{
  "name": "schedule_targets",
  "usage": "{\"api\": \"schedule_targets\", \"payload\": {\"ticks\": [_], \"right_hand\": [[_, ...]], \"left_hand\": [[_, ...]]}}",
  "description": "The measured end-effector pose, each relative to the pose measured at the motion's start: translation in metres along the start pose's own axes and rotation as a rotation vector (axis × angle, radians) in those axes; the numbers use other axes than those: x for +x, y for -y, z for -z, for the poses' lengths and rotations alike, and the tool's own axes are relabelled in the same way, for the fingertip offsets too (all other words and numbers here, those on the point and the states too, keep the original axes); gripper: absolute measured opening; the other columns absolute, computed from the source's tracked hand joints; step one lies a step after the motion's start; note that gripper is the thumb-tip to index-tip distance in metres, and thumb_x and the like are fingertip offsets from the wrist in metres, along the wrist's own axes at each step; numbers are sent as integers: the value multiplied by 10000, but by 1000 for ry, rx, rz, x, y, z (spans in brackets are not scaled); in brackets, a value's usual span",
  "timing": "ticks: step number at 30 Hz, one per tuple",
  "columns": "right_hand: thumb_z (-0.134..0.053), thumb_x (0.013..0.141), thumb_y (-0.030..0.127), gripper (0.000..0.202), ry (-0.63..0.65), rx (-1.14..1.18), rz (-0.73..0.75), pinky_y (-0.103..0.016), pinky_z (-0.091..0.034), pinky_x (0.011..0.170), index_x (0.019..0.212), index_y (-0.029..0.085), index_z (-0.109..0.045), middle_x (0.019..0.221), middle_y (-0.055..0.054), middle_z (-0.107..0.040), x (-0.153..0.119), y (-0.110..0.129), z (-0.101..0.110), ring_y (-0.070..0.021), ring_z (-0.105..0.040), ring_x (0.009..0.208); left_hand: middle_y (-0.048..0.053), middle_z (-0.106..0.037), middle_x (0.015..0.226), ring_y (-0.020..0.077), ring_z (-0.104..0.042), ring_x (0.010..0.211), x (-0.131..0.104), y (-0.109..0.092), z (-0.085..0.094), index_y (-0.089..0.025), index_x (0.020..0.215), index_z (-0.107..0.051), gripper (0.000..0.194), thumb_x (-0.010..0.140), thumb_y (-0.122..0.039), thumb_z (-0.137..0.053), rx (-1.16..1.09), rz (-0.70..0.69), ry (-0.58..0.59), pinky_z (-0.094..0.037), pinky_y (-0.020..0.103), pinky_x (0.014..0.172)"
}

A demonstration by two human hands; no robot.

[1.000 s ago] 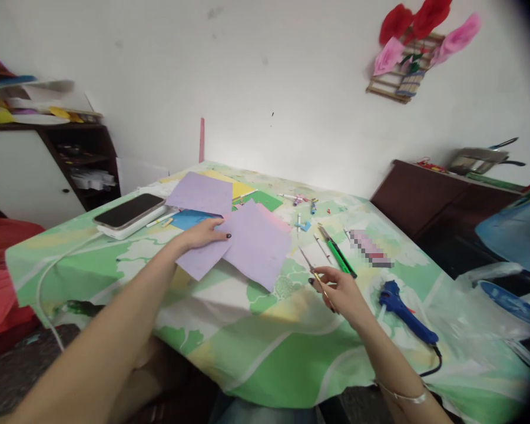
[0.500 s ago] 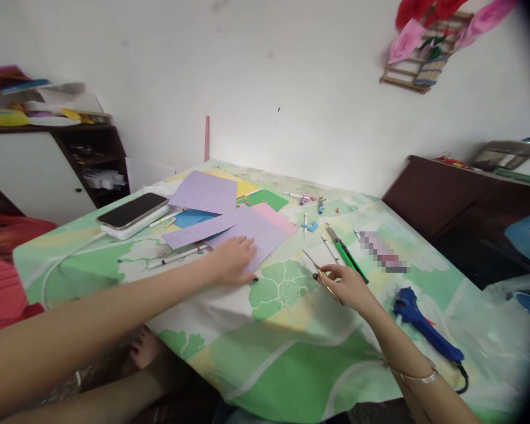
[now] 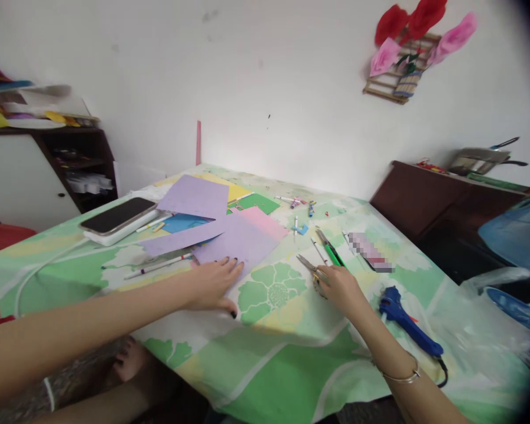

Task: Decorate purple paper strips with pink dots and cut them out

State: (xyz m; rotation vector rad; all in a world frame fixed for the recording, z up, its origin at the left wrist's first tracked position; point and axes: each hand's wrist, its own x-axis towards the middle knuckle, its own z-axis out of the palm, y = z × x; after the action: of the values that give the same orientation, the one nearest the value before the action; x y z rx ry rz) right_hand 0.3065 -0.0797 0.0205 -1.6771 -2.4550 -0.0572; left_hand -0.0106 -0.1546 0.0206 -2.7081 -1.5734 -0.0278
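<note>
a: state the position of the lilac sheet (image 3: pixel 247 238).

b: flat on the bench (image 3: pixel 265 368), its near edge under the left hand (image 3: pixel 214 282).

a: condition of the fingers, both hands?

b: left: spread, palm down, gripping nothing visible. right hand (image 3: pixel 342 288): curled around the handles of the scissors (image 3: pixel 308 264), blades directed towards the sheet but apart from it.

a: handling, in your judgement?

b: light and thin, stiff enough to lie flat, easily creased, apt to slide. best taken by an edge or corner, or pinned under spread fingers. the scissors look rigid; hold by the handles only.

a: counts, working outward.

b: lilac pieces, three: the sheet noted, a bowed piece (image 3: pixel 181 238) to its left, a further piece (image 3: pixel 196 197) behind. overlap hides whether any are joined. pink sheet (image 3: pixel 267 221), one, partly beneath the lilac. green sheet (image 3: pixel 260 204), one. yellow sheet (image 3: pixel 234 189), one. blue piece (image 3: pixel 181 222), one, partly covered. scissors, one. utility knife (image 3: pixel 330 247), one, just beyond the right hand. glue gun (image 3: pixel 408 324), one, to the right. phone (image 3: pixel 119 215), one, resting on one white box (image 3: pixel 115 234).

a: pens (image 3: pixel 158 267)?

b: several, scattered; some too small to count reliably.
</note>
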Motion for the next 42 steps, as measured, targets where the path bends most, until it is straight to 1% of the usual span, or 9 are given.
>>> {"api": "schedule_targets", "payload": {"ticks": [5, 9, 12, 16, 21, 24, 27, 34, 42], "right_hand": [[-559, 811, 225, 344, -131, 195, 325, -432, -377, 1004, 1126, 114, -642, 1184, -175, -624, -12, 36, -1, -282, -543, 1131], [-712, 707, 296, 708, 36, 479, 593, -413, -367, 1060, 1351, 138, -461, 1375, -165, -489, -15, 84, -8, -268, -432, 1293], [-697, 690, 180, 681, 45, 624, 541, -413, -392, 1026, 1337, 188, -486, 1335, -129, -542, 4, 104, -17, -266, -495, 1239], [-520, 688, 8, 365, 14, 775, 356, -332, -466, 890, 895, 211, -741, 961, -28, -738, 45, 100, -29, -214, -662, 939], [-574, 732, 204, 187, -34, 876, 132, -308, -503, 680, 815, 146, -732, 764, -35, -741, 82, 79, -42, -218, -660, 730], [-591, 734, 291, 206, -34, 926, 59, -263, -482, 604, 796, 135, -710, 729, -33, -726, 91, 74, -48, -185, -638, 666], [-592, 737, 368, 230, -63, 923, -28, -236, -438, 534, 712, 149, -658, 624, -16, -671, 98, 75, -53, -154, -596, 564], [-549, 762, 427, 350, -154, 804, -180, -227, -340, 484, 527, 202, -420, 436, 41, -466, 114, 82, -55, -121, -501, 430], [-614, 685, 411, 243, -133, 757, -64, -229, -349, 535, 616, 182, -569, 530, 21, -556, 114, 69, -57, -142, -516, 563]], "left_hand": [[169, -640, 1134, 278, -633, 981, -11, -6, 21, -136, 1108, -595, 392, 783, -353, -575, -93, -84, 48, -468, 344, 813], [91, -678, 749, 217, -637, 680, -5, -7, 26, -170, 753, -629, 193, 836, -200, -457, -179, -131, 40, -443, 313, 667], [44, -650, 677, 189, -609, 636, 6, -6, 32, -186, 766, -607, 228, 880, -257, -423, -287, -94, -37, -422, 295, 649], [39, -679, 839, 159, -632, 791, 22, 18, 40, -190, 892, -588, 330, 932, -381, -322, -522, 0, -177, -447, 265, 734], [120, -623, 1163, 182, -614, 1024, 23, 77, 25, -172, 1130, -527, 605, 932, -504, -61, -788, 90, -218, -485, 302, 812], [92, -647, 1108, 193, -610, 1001, 21, 96, 8, -193, 1107, -569, 492, 828, -582, -456, -835, 76, -163, -484, 312, 835], [50, -660, 943, 171, -618, 861, 28, 101, -7, -157, 965, -619, 375, 773, -480, -633, -799, 122, -129, -501, 333, 778], [28, -621, 901, 147, -604, 780, 52, 103, -30, -129, 968, -597, 290, 893, -398, -519, -629, 316, -242, -520, 333, 712], [46, -621, 966, 155, -606, 833, 57, 103, -34, -138, 1014, -589, 274, 895, -376, -522, -520, 322, -272, -521, 356, 752]]}}
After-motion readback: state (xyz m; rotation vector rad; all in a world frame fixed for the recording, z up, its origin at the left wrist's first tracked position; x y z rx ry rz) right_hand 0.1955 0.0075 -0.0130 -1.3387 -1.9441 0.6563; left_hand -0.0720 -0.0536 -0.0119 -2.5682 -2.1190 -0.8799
